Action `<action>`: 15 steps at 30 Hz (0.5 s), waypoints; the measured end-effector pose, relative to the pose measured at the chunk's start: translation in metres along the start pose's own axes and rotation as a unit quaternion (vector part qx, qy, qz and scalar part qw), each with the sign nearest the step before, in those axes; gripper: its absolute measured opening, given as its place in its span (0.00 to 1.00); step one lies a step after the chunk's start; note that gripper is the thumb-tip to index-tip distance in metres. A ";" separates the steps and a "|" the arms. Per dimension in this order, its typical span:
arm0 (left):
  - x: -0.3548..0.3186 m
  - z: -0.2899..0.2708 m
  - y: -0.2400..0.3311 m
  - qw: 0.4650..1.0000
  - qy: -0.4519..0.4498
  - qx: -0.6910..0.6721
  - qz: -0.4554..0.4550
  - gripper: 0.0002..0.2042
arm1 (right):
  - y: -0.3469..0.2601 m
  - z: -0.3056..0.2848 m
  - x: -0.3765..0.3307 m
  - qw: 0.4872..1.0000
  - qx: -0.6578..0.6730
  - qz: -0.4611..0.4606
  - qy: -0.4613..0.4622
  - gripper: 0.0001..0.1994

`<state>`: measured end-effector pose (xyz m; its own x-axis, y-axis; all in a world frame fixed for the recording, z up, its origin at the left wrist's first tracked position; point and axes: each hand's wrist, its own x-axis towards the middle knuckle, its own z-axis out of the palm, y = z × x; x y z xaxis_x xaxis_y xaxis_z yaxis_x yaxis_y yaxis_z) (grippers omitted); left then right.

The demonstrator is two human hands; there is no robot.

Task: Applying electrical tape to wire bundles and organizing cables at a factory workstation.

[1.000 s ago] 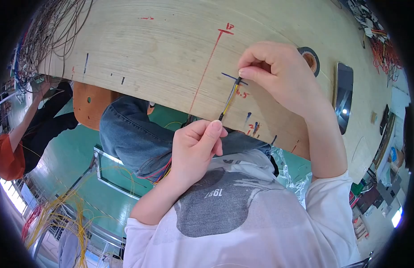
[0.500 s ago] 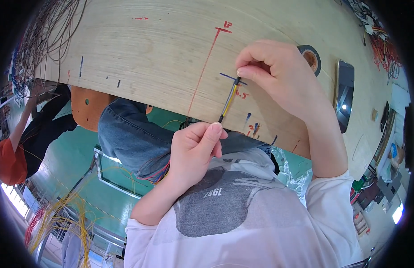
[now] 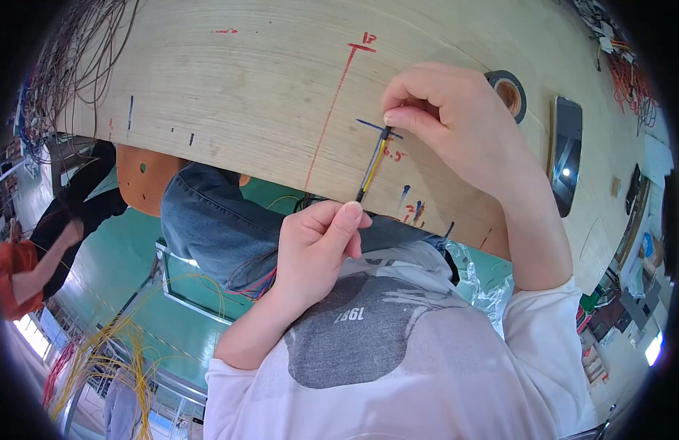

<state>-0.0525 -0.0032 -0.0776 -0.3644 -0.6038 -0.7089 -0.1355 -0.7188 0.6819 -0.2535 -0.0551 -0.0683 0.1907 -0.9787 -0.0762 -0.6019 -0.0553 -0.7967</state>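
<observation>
Between my two hands a short bundle of wires (image 3: 373,165), grey and yellow with black wrapping at both ends, is stretched over the wooden table (image 3: 266,95). My left hand (image 3: 321,238) pinches its lower end between thumb and fingers at the table's near edge. The upper end is pinched by the thumb and fingertips of my right hand (image 3: 464,121), at a blue cross-line drawn on the wood. The wires run about parallel to a red dashed line (image 3: 331,117) to their left. Inside my left fist the wires' lower tip is hidden.
A roll of black tape (image 3: 509,95) lies beside my right hand, with a phone (image 3: 567,154) farther right. Brown wires (image 3: 83,59) heap at the far left; red wires (image 3: 633,92) lie at the far right. Another person's orange sleeve (image 3: 13,271) shows at left.
My hands and the wire bundle keep the same hold, with only a slight shift in the view. At the left, the other person's arm has moved.
</observation>
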 end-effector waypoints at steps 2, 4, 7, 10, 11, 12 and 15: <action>0.000 0.000 0.000 1.000 -0.001 -0.002 -0.005 0.14 | 0.000 0.000 0.000 1.000 0.003 0.004 0.001 0.05; 0.000 0.000 0.000 1.000 -0.002 -0.004 -0.011 0.14 | 0.001 0.001 -0.001 1.000 0.002 -0.003 0.006 0.05; 0.000 0.000 0.000 1.000 -0.003 0.006 -0.008 0.14 | 0.001 0.001 -0.001 1.000 0.004 -0.008 0.010 0.04; 0.000 -0.001 -0.003 1.000 -0.007 -0.009 -0.008 0.13 | 0.002 0.002 0.000 1.000 0.005 -0.008 0.006 0.04; 0.000 -0.002 -0.004 0.999 -0.022 -0.031 -0.014 0.12 | 0.003 0.002 0.000 1.000 0.002 -0.009 0.004 0.04; -0.002 -0.003 -0.005 0.998 -0.036 -0.051 -0.020 0.12 | 0.002 0.002 0.000 1.000 0.004 -0.011 0.004 0.04; -0.006 -0.003 -0.012 0.994 -0.056 -0.093 -0.013 0.10 | 0.000 0.000 0.000 1.000 0.004 -0.010 0.004 0.04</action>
<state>-0.0461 0.0080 -0.0823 -0.4649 -0.5494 -0.6943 0.0219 -0.7911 0.6113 -0.2537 -0.0547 -0.0681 0.1961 -0.9790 -0.0555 -0.5918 -0.0731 -0.8028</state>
